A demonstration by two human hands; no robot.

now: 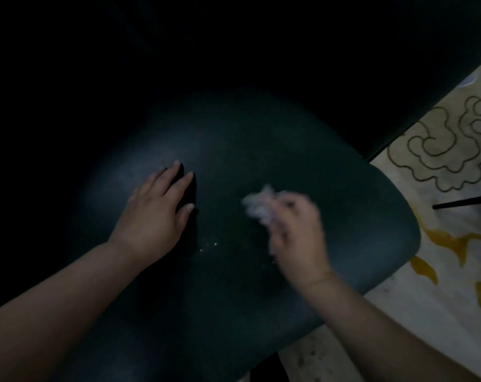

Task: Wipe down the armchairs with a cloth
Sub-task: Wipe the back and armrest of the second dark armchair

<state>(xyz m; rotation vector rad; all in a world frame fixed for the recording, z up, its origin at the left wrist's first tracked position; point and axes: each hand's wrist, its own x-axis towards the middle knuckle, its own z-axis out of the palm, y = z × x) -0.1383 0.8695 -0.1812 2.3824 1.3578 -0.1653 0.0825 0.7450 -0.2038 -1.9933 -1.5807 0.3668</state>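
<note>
A dark green armchair seat [261, 150] fills the middle of the head view, dimly lit. My left hand [154, 213] rests flat on the seat's left part with its fingers straight. My right hand [297, 232], blurred by motion, grips a small crumpled white cloth [258, 202] against the seat's right-centre. A few pale specks [209, 245] lie on the seat between my hands.
To the right of the seat lies a pale floor covering [440, 166] with dark swirl outlines and yellow marks. A thin black rod [465, 201] lies across it. Everything above and left of the seat is in deep darkness.
</note>
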